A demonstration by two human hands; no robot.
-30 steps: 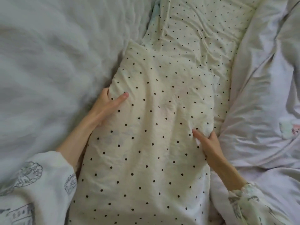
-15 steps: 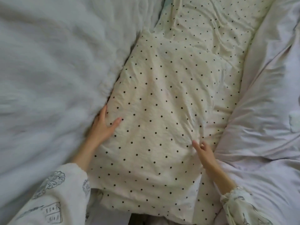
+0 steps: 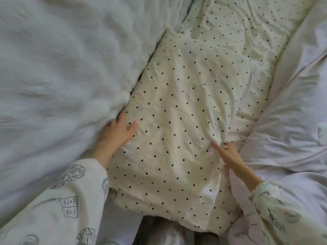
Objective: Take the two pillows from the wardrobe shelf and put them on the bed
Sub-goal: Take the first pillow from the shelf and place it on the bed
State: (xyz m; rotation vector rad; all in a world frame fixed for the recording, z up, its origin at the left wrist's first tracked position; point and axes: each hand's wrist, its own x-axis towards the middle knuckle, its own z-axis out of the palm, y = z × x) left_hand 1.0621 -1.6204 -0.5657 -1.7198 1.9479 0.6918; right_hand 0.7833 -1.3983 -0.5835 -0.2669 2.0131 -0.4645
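A cream pillow with black dots point(image 3: 178, 124) lies flat on the bed, lengthwise away from me. My left hand point(image 3: 118, 134) is at its left edge, thumb on top and fingers tucked under between the pillow and a fluffy blanket. My right hand point(image 3: 228, 155) rests against the pillow's right edge with its fingers stretched out and loose, gripping nothing. Beyond the pillow lies more of the same dotted fabric point(image 3: 247, 32); whether it is the second pillow or a sheet I cannot tell.
A white fluffy blanket point(image 3: 62, 82) fills the left side and presses against the pillow. A pale lilac duvet point(image 3: 292, 121) is bunched along the right. Both my sleeves are white with a grey print. A dark gap point(image 3: 154, 227) shows below the pillow's near end.
The pillow has gone down and away from me onto the bed, and its near end now shows. My right hand's fingers have loosened from the edge. My left hand stays at the left edge.
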